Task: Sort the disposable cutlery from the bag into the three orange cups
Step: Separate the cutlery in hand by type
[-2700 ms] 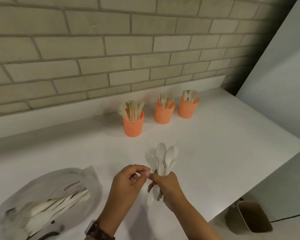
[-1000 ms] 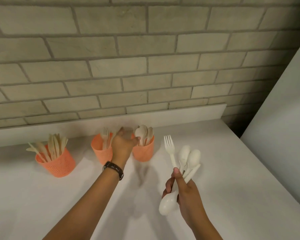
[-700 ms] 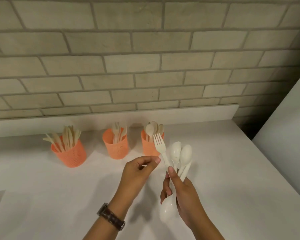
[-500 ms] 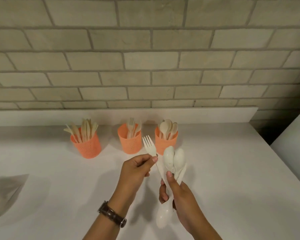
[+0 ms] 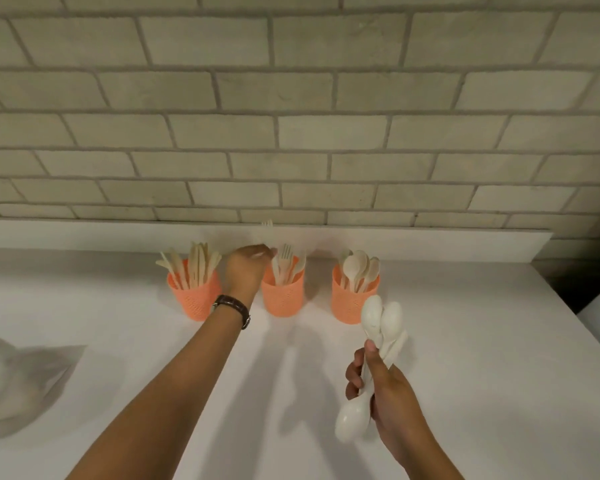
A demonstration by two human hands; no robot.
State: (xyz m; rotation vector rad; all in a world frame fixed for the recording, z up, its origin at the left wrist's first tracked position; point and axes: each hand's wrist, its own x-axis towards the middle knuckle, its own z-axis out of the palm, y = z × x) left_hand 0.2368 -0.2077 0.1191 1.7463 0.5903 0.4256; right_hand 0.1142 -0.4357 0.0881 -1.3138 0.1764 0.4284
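Three orange cups stand in a row near the wall: the left cup [image 5: 195,299] holds knives, the middle cup [image 5: 283,299] holds forks, the right cup [image 5: 350,304] holds spoons. My left hand [image 5: 246,270] reaches out beside the middle cup, pinching a white fork [image 5: 266,230] that points upward, blurred, just left of and above the cup's rim. My right hand [image 5: 383,382] is nearer, closed around a bunch of white spoons [image 5: 381,323], bowls sticking out above and below the fist. The bag [image 5: 18,379] lies at the left edge, partly out of view.
The white counter [image 5: 482,375] ends in a low white backsplash under a grey brick wall [image 5: 291,116]. The counter's right edge drops off beside a dark gap at the far right.
My left hand took the fork out of the bunch in my right hand and carried it forward to the middle cup. My right hand kept the spoons and stayed near.
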